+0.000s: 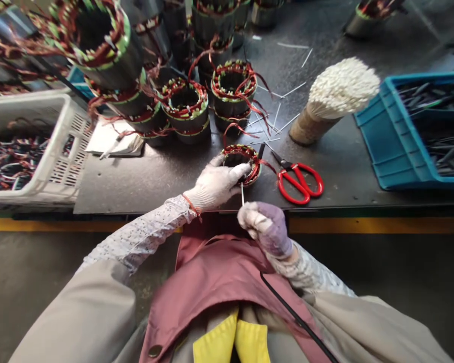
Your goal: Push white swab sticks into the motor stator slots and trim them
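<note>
My gloved left hand [221,182] is wrapped round a motor stator [258,169] with red-brown copper windings at the table's front edge, its thumb over the rim. A thin white strip [242,194] runs from the stator's near side down to my right hand [265,224]. That hand, in a white and purple glove, is closed on the strip's lower end. Just right of the stator lie scissors [300,182] with red handles, their blades pointing away. A reddish lead from the stator reaches toward them. The strip's upper end is hidden among the windings.
More stators [187,108] stand in stacks at the back left. A bundle of white-tipped strips [318,118] stands in a brown holder, with loose strips [293,89] scattered nearby. A blue bin [393,133] is at right, a white crate [58,151] at left, beside a paper pad [117,138].
</note>
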`<action>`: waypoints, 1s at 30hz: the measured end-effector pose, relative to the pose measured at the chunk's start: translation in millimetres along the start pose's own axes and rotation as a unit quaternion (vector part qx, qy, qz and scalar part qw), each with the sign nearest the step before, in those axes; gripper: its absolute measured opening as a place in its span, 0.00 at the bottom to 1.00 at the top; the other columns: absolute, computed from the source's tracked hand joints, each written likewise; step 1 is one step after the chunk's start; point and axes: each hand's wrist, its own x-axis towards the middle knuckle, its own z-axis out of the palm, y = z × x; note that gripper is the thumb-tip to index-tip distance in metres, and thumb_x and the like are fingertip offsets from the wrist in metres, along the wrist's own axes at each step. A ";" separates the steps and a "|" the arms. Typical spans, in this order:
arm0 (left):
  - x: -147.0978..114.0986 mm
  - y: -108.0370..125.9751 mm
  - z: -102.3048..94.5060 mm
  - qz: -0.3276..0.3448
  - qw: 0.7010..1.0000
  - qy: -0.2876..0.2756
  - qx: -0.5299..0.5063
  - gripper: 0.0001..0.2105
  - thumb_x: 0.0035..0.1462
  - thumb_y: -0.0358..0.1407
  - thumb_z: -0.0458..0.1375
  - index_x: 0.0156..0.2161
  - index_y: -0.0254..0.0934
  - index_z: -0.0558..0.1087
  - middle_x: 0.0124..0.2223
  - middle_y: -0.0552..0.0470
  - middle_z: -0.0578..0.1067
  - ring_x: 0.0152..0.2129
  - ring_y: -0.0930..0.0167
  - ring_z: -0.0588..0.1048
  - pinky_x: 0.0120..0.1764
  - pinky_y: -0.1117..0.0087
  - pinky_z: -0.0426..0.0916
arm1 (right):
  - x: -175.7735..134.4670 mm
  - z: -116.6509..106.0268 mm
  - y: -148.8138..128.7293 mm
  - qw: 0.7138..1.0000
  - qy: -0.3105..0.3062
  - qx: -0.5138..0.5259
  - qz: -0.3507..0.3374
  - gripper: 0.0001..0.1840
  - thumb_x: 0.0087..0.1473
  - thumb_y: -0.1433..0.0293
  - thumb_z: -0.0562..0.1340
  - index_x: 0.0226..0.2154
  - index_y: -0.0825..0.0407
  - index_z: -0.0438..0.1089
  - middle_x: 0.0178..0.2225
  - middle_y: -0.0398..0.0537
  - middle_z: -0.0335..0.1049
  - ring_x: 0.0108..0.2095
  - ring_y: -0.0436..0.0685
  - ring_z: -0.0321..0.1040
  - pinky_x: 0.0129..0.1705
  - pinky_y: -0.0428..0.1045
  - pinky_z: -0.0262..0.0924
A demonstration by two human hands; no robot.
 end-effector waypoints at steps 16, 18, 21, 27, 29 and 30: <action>0.5 -42.5 -31.7 0.203 0.968 -0.085 0.124 0.16 0.63 0.38 0.56 0.56 0.48 0.71 0.40 0.51 0.80 0.37 0.68 0.77 0.34 0.72 0.69 | 122.6 -147.9 5.7 0.807 0.430 -0.354 -0.195 0.14 0.48 0.64 0.71 0.36 0.54 0.73 0.42 0.57 0.73 0.42 0.55 0.68 0.46 0.49 0.64; 2.2 -46.3 -31.0 0.228 0.967 -0.078 0.087 0.17 0.62 0.43 0.57 0.56 0.51 0.71 0.43 0.53 0.80 0.39 0.69 0.77 0.35 0.73 0.69 | 135.3 -164.9 11.5 0.813 0.386 -0.389 -0.196 0.12 0.49 0.64 0.70 0.34 0.54 0.73 0.45 0.57 0.72 0.47 0.56 0.67 0.46 0.47 0.63; -3.0 -47.3 -32.3 0.187 0.975 -0.065 0.100 0.19 0.63 0.35 0.56 0.58 0.53 0.69 0.57 0.53 0.74 0.50 0.67 0.74 0.39 0.72 0.69 | 146.2 -173.9 16.0 0.844 0.316 -0.374 -0.220 0.09 0.55 0.65 0.66 0.29 0.54 0.72 0.43 0.53 0.73 0.48 0.53 0.68 0.43 0.44 0.63; -3.7 -62.5 -29.4 0.193 0.976 -0.090 0.052 0.16 0.65 0.37 0.53 0.56 0.53 0.72 0.50 0.54 0.78 0.52 0.68 0.73 0.40 0.74 0.68 | 153.3 -166.4 -13.3 0.799 0.446 -0.229 -0.332 0.13 0.57 0.60 0.62 0.29 0.53 0.69 0.27 0.42 0.70 0.37 0.53 0.75 0.43 0.50 0.64; -1.3 -61.3 -21.6 0.201 0.977 -0.070 0.026 0.17 0.64 0.42 0.55 0.57 0.52 0.71 0.47 0.53 0.80 0.46 0.69 0.76 0.38 0.74 0.69 | 154.1 -155.0 -33.1 0.833 0.440 -0.129 -0.310 0.13 0.56 0.59 0.61 0.27 0.50 0.66 0.23 0.38 0.67 0.30 0.51 0.75 0.35 0.48 0.64; -0.9 -57.5 -16.8 0.197 0.979 -0.057 0.021 0.19 0.63 0.44 0.56 0.58 0.51 0.70 0.45 0.52 0.80 0.43 0.69 0.76 0.36 0.74 0.69 | 151.2 -147.1 -43.2 0.840 0.439 -0.100 -0.302 0.13 0.55 0.59 0.62 0.26 0.49 0.65 0.21 0.37 0.66 0.26 0.50 0.74 0.32 0.47 0.64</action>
